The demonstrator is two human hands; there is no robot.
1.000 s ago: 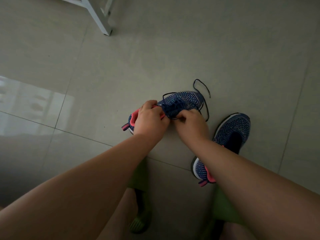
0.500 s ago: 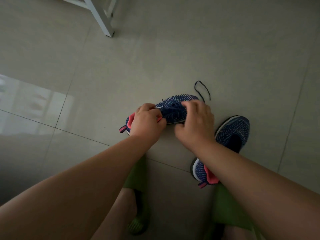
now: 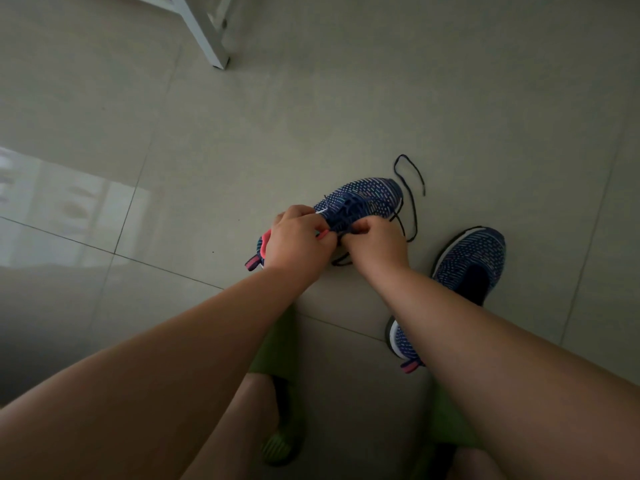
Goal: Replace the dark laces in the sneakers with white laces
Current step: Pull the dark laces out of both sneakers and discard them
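Unlacing step: left hand [image 3: 299, 242] grips the blue knit sneaker [image 3: 360, 202]; right hand [image 3: 375, 245] pinches its thin dark lace [image 3: 412, 206] (loose end at 1 o'clock). Next: draw it free.

Blue knit sneaker with pink heel lining [image 3: 367, 199] lies on the grey tiled floor [image 3: 450, 98], toe pointing away and to the right. The left hand [image 3: 298, 242] sits at its heel end; the right hand [image 3: 375, 247] sits just right of it, over the lacing. A thin dark lace [image 3: 410, 188] trails from the toe onto the floor. A second blue knit sneaker [image 3: 474, 258] lies nearer and to the right. A white metal furniture leg [image 3: 204, 36] stands far behind, to the left.
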